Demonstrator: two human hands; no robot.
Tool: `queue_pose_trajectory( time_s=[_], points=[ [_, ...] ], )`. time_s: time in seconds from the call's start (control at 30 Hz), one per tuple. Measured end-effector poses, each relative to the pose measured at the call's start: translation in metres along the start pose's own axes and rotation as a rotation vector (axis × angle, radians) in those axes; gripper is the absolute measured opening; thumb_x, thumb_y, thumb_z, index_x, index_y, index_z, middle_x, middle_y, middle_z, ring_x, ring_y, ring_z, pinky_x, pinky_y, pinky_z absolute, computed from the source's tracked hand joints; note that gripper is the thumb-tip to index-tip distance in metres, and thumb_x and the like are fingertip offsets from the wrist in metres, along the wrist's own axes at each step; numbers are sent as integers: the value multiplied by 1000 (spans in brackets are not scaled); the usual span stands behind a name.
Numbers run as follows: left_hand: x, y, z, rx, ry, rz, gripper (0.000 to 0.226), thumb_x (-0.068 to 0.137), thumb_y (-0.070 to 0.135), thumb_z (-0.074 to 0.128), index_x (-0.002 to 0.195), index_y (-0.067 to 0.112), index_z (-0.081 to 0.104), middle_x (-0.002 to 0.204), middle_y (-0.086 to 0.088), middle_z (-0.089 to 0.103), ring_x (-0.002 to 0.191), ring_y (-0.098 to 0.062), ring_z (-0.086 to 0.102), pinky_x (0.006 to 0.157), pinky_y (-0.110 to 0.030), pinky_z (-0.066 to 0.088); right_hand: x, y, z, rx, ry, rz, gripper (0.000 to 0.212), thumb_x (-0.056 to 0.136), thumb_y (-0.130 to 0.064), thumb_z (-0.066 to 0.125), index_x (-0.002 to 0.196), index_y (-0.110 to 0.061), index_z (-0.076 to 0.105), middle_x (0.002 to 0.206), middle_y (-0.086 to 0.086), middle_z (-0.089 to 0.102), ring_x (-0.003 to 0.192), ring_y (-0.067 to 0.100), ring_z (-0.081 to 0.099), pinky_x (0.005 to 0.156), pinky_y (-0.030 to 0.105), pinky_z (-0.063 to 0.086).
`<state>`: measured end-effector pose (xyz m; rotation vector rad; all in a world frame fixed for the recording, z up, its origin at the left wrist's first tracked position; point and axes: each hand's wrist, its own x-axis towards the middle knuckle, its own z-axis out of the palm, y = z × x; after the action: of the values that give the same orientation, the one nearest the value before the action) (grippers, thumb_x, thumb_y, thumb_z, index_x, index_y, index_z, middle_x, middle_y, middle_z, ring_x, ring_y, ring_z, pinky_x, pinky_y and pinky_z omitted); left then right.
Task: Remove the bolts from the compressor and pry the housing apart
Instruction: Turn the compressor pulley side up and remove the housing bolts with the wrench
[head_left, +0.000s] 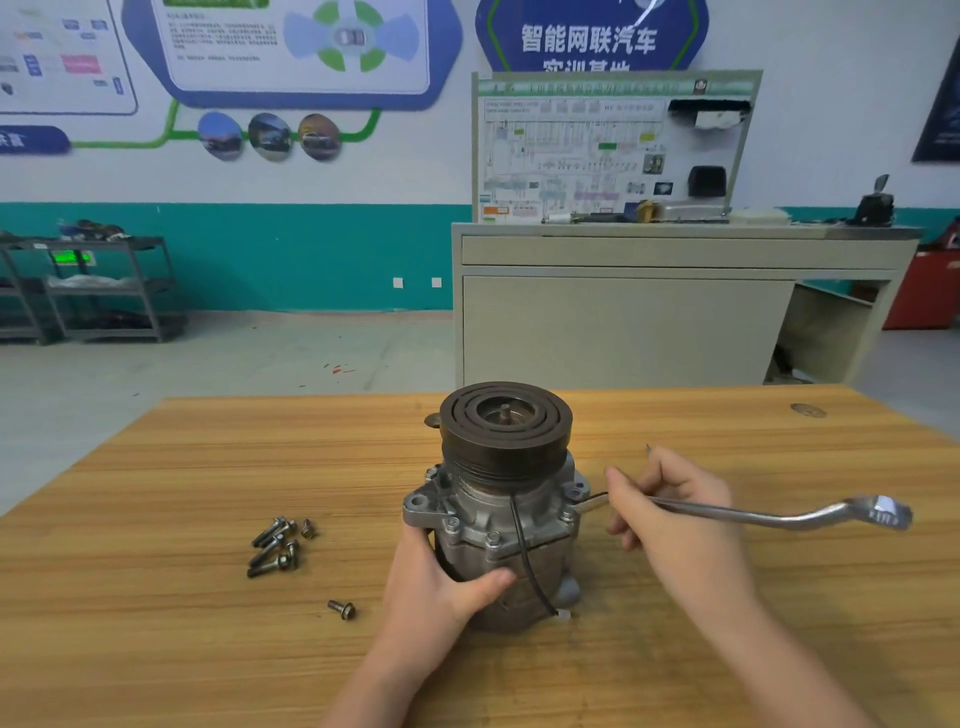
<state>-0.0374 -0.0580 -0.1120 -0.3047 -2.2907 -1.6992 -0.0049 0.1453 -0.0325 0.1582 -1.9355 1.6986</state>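
You are at the bolt-removal step, by my reading. The compressor (498, 519) stands upright on its rear end at the centre of the bench (156, 623), black pulley (506, 431) uppermost. Your left hand (447, 582) wraps the lower body from the left, thumb across the front, steadying it. Your right hand (670, 504) pinches the shank of a long wrench (753, 514), whose near end meets the flange at the compressor's right side (whether it is seated on a bolt head I cannot tell); its far end lies toward the right edge of the frame.

Several flange bolts (492, 538) appear still in place around the housing joint, so prying looks premature. The next move likely calls for seating the wrench squarely and bracing hard with your left hand as you turn.

No container is in view: the removed bolts (275, 545) lie loose on the bench left of the compressor, with one stray bolt (342, 609) nearer you.
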Motion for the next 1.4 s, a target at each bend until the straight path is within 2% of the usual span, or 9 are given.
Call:
queue_pose_trajectory(
  time_s=[0.27, 0.4, 0.5, 0.57, 0.7, 0.87, 1.0, 1.17, 1.4],
  points=[
    [1, -1, -1, 15, -2, 8, 86, 38, 79, 72, 111, 51, 36, 118, 25, 54, 110, 14, 47, 82, -8, 37, -33, -38, 30, -786, -143, -399, 34, 77, -14, 50, 56, -32, 29, 47, -9, 37, 43, 1, 36, 43, 12, 22],
    [1, -1, 0, 30, -10, 14, 86, 39, 82, 71, 111, 51, 36, 117, 22, 56, 108, 13, 50, 79, -7, 38, -49, -38, 40, -935, -186, -397, 29, 70, -10, 55, 64, -28, 33, 56, -10, 42, 49, 12, 41, 42, 24, 31],
    [1, 0, 0, 13, 11, 26, 86, 38, 81, 71, 112, 52, 36, 117, 24, 55, 108, 22, 46, 79, -1, 36, -41, -28, 26, -818, -230, -432, 54, 78, -6, 63, 62, -36, 21, 54, -14, 31, 50, 0, 34, 48, 14, 28],
    [1, 0, 1, 7, 12, 25, 83, 40, 75, 73, 111, 55, 36, 118, 25, 55, 108, 23, 45, 80, -1, 35, -29, -20, 10, -554, -247, -361, 46, 85, -19, 61, 59, -35, 27, 54, -11, 36, 49, -1, 35, 50, 11, 31],
    [1, 0, 1, 2, 17, 18, 82, 37, 79, 74, 108, 64, 35, 116, 25, 56, 106, 24, 45, 77, 1, 36, 8, 1, -21, 46, -390, 50, 24, 73, -31, 74, 63, -21, 54, 62, 0, 60, 58, 8, 55, 53, 18, 44],
    [1, -2, 1, 13, 10, -9, 88, 35, 78, 73, 111, 51, 38, 118, 23, 55, 112, 11, 48, 84, -11, 37, 53, 25, -21, 613, -673, 584, 37, 59, -16, 90, 60, -17, 52, 55, 10, 59, 48, 18, 52, 43, 22, 38],
    [1, -2, 1, 8, -4, -28, 84, 38, 72, 75, 111, 55, 36, 118, 25, 54, 113, 8, 49, 87, -21, 40, 54, 40, -4, 848, -588, 715, 42, 47, -7, 92, 58, -17, 53, 46, 6, 51, 36, 12, 43, 33, 15, 29],
    [0, 2, -1, 10, -9, -22, 90, 35, 83, 72, 112, 54, 36, 117, 30, 52, 108, 23, 43, 81, -7, 36, 45, 35, -8, 882, -154, 567, 34, 64, -5, 73, 54, -22, 44, 47, 3, 50, 34, 6, 40, 29, 13, 24],
    [0, 1, -1, 5, -22, -3, 86, 38, 80, 74, 111, 62, 32, 122, 24, 53, 115, 5, 48, 92, -28, 41, 10, 9, 2, 343, -90, 230, 49, 91, -3, 58, 49, -24, 44, 48, 11, 57, 34, 13, 45, 34, 13, 26]
  ],
)
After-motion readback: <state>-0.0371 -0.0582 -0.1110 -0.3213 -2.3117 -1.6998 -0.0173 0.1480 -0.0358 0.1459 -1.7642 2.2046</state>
